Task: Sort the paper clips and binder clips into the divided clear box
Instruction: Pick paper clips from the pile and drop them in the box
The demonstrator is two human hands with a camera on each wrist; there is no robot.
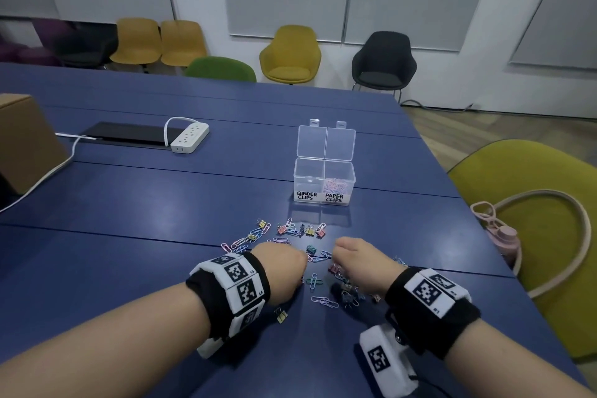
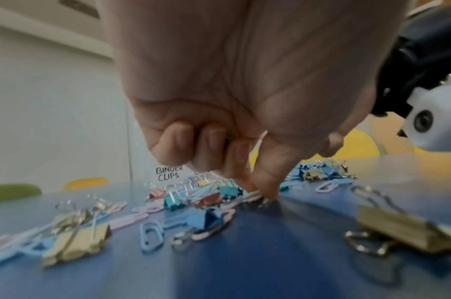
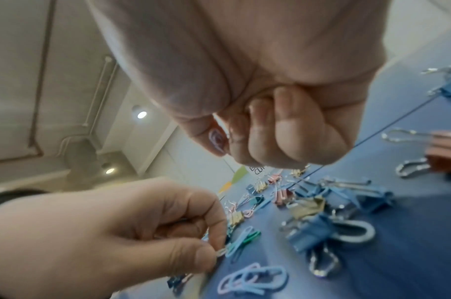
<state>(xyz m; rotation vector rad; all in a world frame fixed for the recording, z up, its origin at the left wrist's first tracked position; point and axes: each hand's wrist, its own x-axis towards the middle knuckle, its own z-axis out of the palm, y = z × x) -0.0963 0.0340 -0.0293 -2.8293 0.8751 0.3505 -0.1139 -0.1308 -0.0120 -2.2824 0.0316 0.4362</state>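
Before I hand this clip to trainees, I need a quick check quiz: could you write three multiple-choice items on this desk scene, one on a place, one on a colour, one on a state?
1. Where does the divided clear plastic box stand?
A. beyond the scattered clips on the blue table
B. on a chair
C. beside the white power strip

2. What colour are most clips in the compartment labelled PAPER CLIPS?
A. black
B. pale pink
C. green

3. How are the box's two clear lids?
A. both shut
B. one shut
C. both raised open

Answers: 1 A, the head view shows the box past the loose clip pile. 2 B, pale pink clips lie behind that label. 3 C, both lids stand up behind the compartments.
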